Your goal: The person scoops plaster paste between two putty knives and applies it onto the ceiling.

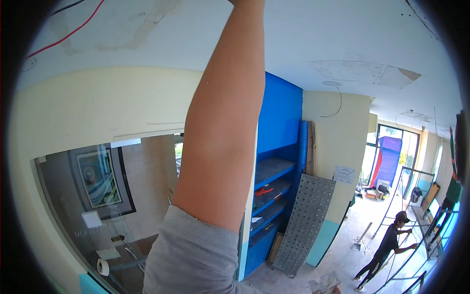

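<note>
Raised arm reaching to ceiling; hand out of frame, fingers' state untellable; best kept steady, clear of red wire.

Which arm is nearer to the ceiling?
Probably the left: this raised arm reaches up to the ceiling, hand out of frame. The other arm is not in view.

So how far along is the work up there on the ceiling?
Hard to say. Done: pale filler patches already show on the ceiling. In hand: one raised arm reaches up to it, the hand out of view. Left: a red wire hangs loose beside a rough patch. Nearby, another person holds a metal frame.
</note>
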Tool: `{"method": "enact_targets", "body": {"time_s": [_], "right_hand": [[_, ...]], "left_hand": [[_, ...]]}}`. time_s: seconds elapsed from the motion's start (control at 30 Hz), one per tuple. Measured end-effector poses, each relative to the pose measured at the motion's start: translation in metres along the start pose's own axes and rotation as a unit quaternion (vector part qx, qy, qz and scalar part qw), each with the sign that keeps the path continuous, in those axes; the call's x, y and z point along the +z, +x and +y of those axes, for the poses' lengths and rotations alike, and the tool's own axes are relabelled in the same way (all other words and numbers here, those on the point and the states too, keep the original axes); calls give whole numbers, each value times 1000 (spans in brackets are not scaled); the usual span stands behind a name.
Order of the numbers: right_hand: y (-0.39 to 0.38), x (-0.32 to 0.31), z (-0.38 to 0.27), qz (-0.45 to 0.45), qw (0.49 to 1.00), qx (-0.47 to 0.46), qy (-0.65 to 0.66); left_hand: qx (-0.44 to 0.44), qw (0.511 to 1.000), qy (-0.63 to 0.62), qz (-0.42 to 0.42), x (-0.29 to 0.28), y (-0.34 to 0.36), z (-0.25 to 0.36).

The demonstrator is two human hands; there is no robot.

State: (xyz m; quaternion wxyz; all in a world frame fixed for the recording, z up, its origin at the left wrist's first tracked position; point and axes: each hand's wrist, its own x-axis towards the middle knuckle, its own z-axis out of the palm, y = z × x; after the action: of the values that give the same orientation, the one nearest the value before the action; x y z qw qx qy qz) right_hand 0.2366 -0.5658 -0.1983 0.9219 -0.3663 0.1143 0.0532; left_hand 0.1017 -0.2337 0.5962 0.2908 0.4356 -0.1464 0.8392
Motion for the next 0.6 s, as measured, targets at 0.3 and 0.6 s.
{"method": "enact_targets", "body": {"time_s": [0.3, 0.6], "right_hand": [[20, -50, 2, -127, 990, -3, 58], [6, -38, -6, -68, 995, -28, -61]], "left_hand": [[-104, 988, 100, 48, -31, 2, -30], [-104, 990, 80, 45, 12, 22, 20]]}}
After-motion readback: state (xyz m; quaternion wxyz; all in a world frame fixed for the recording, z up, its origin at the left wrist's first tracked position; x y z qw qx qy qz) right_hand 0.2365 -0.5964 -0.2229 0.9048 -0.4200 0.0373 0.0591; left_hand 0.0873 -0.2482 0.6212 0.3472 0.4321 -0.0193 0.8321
